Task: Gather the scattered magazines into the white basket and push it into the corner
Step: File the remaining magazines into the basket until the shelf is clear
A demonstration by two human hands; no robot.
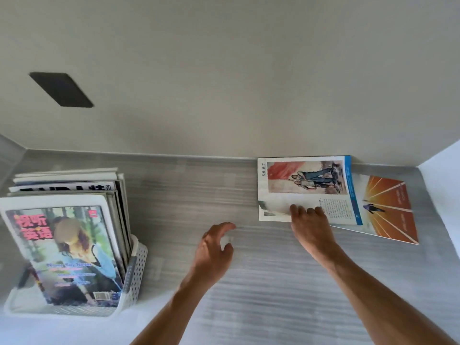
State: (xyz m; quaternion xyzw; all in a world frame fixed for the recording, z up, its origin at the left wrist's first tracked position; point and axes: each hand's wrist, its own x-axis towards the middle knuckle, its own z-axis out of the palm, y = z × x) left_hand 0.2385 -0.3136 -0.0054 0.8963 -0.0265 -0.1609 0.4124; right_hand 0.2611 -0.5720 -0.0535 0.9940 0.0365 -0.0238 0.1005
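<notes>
A white perforated basket (pixel 135 272) stands on the grey floor at the left with several magazines upright in it; the front one (pixel 67 255) has a cover with a person in blue. Two magazines lie flat by the far wall at the right: one with a painting on its cover (pixel 306 185), and under its right edge one with an orange cover (pixel 388 207). My right hand (pixel 311 227) rests palm down with its fingertips on the near edge of the painting magazine. My left hand (pixel 214 247) hovers over the bare floor, fingers curled apart, holding nothing.
A beige wall (pixel 224 83) with a dark rectangular plate (pixel 61 89) runs along the back. The floor meets walls at a left corner (pixel 25 150) and a white panel (pixel 443 185) at the right.
</notes>
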